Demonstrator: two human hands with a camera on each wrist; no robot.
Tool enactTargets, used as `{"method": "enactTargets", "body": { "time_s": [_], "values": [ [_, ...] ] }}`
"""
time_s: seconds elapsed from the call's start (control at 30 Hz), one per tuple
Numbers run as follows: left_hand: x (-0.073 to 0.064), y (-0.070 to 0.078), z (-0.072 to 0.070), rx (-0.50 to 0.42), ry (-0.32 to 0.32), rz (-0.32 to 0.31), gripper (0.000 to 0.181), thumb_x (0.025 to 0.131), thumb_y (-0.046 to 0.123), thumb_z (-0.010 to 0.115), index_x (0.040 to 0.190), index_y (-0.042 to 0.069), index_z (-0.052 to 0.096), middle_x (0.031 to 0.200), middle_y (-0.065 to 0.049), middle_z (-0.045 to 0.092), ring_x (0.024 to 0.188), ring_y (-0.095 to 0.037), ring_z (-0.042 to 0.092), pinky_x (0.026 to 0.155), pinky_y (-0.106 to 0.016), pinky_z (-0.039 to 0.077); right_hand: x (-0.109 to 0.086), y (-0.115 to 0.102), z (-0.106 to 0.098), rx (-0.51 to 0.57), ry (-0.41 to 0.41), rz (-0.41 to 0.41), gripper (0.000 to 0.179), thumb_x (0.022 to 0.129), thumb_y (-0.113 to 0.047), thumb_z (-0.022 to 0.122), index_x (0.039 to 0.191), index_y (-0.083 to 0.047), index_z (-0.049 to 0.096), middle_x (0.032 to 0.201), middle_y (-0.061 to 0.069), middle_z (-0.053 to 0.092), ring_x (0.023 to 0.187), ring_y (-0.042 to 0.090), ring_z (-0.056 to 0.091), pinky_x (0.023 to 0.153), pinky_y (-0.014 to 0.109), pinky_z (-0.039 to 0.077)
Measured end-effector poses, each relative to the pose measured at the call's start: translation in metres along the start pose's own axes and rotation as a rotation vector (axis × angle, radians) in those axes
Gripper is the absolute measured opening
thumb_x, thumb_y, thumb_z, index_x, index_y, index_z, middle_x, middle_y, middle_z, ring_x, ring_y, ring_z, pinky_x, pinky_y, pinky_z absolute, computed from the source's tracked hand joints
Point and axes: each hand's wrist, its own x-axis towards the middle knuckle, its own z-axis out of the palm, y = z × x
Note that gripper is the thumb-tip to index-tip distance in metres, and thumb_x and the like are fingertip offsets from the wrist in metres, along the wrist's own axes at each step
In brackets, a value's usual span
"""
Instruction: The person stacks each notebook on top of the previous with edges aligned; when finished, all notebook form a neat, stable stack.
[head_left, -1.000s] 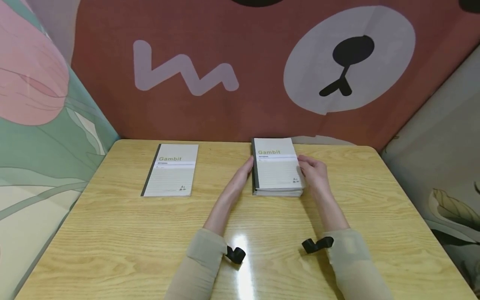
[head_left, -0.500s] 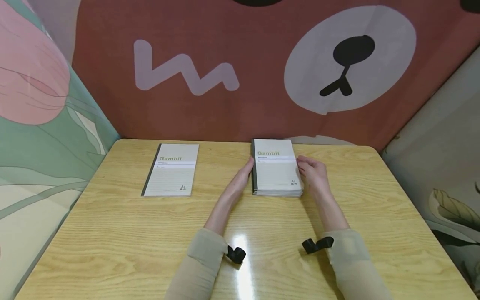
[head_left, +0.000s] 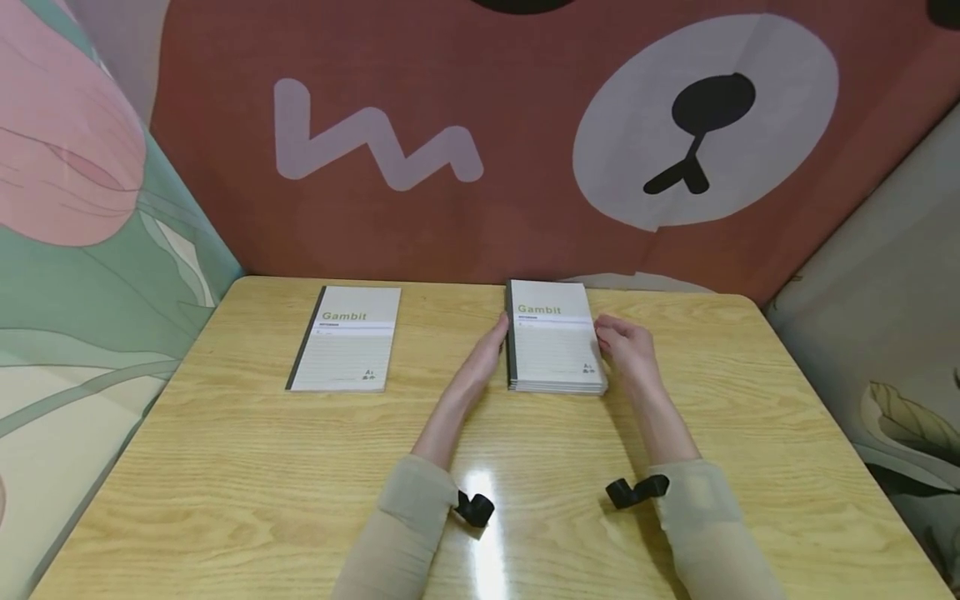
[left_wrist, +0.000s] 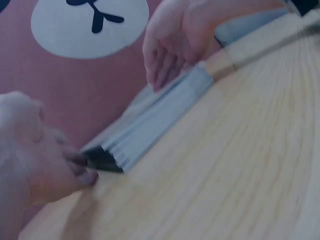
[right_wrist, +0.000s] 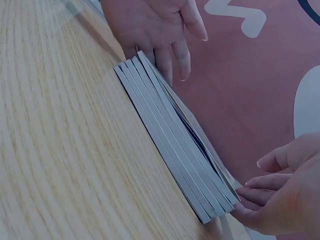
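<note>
A stack of several white Gambit notebooks with dark spines lies toward the back of the table. My left hand rests along the spine side, its fingers straight and touching the stack. On the opposite side, my right hand touches the page edges with loosely bent fingers. In the right wrist view the notebook edges sit nearly flush, and the top cover is slightly lifted. The left wrist view shows the fingers of my left hand at the dark spines.
A single Gambit notebook lies flat on the wooden table, left of the stack. Behind the table's back edge stands a reddish-brown panel with a cartoon face. Patterned panels flank both sides.
The top notebooks have slid toward me, and the stack's front edges line up more evenly. Both hands stay at the stack's sides. The single notebook has not moved.
</note>
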Motion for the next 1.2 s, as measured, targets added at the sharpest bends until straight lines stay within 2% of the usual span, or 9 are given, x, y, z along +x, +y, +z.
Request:
{"method": "enactTargets", "body": {
  "time_s": [0.13,0.27,0.5,0.67,1.2],
  "values": [
    [-0.0017,0.0064,-0.0013,-0.02,0.049,-0.008,0.064,0.11,0.045,0.028,0.162,0.008,0.029,0.172,-0.009,0.025,0.16,-0.028,0.023,0.132,-0.043,0.023,0.0019,0.0013,-0.0002,-0.023,0.002,0.018,0.049,0.108,-0.007,0.043,0.155,0.006,0.037,0.162,0.022,0.041,0.15,0.03,0.042,0.126,0.038,0.036],
    [-0.003,0.0101,-0.0027,-0.019,0.067,-0.044,0.063,0.109,0.043,0.032,0.161,0.006,0.033,0.169,-0.011,0.031,0.158,-0.03,0.029,0.131,-0.045,0.026,0.0024,0.0007,0.0,-0.039,0.001,0.031,0.049,0.108,-0.009,0.043,0.155,0.005,0.038,0.162,0.02,0.041,0.149,0.029,0.042,0.126,0.038,0.037],
    [-0.0035,0.0088,-0.0031,0.024,0.034,-0.07,0.064,0.11,0.048,0.029,0.161,0.009,0.034,0.172,-0.007,0.025,0.16,-0.028,0.022,0.133,-0.046,0.02,0.0024,-0.0013,0.0003,-0.053,-0.013,0.056,0.05,0.108,-0.013,0.044,0.155,0.004,0.037,0.165,0.017,0.038,0.151,0.026,0.04,0.127,0.037,0.035],
    [-0.0036,0.008,-0.0024,0.026,0.018,-0.079,0.066,0.109,0.05,0.029,0.162,0.01,0.032,0.173,-0.005,0.023,0.161,-0.026,0.02,0.133,-0.044,0.019,0.0017,-0.0019,-0.0008,-0.075,-0.021,0.069,0.052,0.109,-0.015,0.044,0.157,0.002,0.036,0.166,0.016,0.036,0.153,0.025,0.038,0.128,0.037,0.034],
    [-0.0036,0.008,-0.0008,0.03,0.026,-0.063,0.064,0.11,0.045,0.028,0.163,0.008,0.027,0.173,-0.004,0.02,0.162,-0.023,0.015,0.133,-0.043,0.018,0.0032,-0.0003,0.0,-0.045,-0.015,0.064,0.052,0.108,-0.012,0.044,0.157,0.005,0.035,0.165,0.019,0.037,0.152,0.027,0.038,0.127,0.037,0.035]
  ]
}}
